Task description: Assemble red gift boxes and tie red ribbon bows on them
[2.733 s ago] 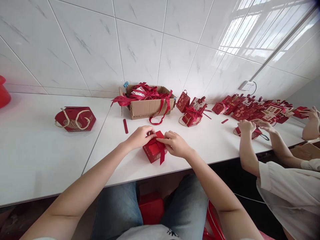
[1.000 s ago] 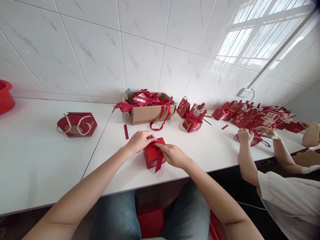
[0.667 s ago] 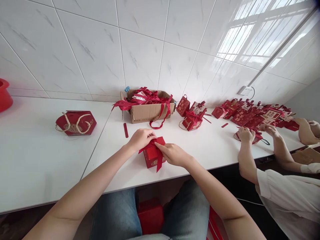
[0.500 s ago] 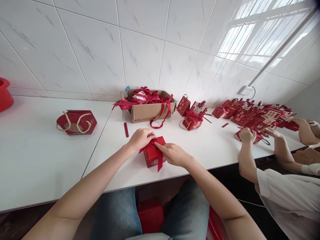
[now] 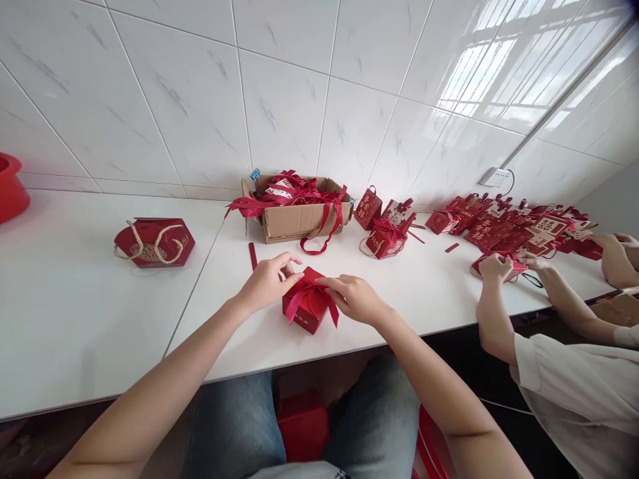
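A small red gift box [image 5: 310, 316] stands on the white table in front of me. A red ribbon bow [image 5: 310, 287] lies across its top, with two tails hanging down the near sides. My left hand [image 5: 268, 283] is at the box's left edge, thumb and fingers apart, the thumb tip close to the bow. On the other side my right hand [image 5: 353, 297] reaches over the top with fingers stretched out, their tips touching the bow's right part. Part of the box's right side is hidden behind that hand.
Behind the box is a cardboard box [image 5: 299, 223] full of red ribbons and tags. A rope-handled red box [image 5: 156, 245] stands left; another bowed box [image 5: 385, 241] stands right. Further right, a co-worker's hands [image 5: 496, 266] handle a red box beside many tagged ones.
The gift box has turned, so a corner now faces me and both ribbon tails hang in front. My left hand has moved off the bow to the left, its fingers opening.
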`<action>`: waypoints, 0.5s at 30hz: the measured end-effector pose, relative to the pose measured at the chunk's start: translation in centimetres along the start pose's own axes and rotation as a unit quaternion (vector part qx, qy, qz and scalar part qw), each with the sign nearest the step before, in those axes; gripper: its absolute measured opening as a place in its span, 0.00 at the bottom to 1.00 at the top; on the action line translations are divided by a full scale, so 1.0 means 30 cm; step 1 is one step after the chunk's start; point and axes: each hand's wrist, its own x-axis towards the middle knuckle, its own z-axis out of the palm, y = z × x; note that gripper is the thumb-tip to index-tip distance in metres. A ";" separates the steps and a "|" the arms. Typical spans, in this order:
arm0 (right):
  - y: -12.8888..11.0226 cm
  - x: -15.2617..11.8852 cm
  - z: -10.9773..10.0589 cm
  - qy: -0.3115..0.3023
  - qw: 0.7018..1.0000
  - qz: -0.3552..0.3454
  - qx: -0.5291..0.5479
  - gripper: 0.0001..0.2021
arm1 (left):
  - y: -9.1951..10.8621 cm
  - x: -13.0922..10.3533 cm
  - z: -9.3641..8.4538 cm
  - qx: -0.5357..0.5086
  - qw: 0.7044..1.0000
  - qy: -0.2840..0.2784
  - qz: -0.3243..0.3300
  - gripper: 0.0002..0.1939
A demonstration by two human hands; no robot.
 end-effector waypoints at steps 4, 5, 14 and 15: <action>0.010 0.003 0.004 -0.019 0.999 -0.029 0.037 0.18 | -0.015 0.000 0.009 -0.032 0.999 0.009 0.000 0.10; 0.010 0.004 0.004 -0.024 0.998 -0.031 0.047 0.19 | -0.020 0.002 0.014 -0.039 0.999 0.014 0.003 0.10; 0.003 0.005 -0.008 -0.064 0.993 -0.036 0.088 0.20 | -0.033 0.006 0.034 -0.020 0.999 0.036 0.029 0.06; 0.003 0.005 -0.007 -0.062 0.993 -0.035 0.090 0.20 | -0.032 0.005 0.034 -0.017 0.999 0.037 0.030 0.06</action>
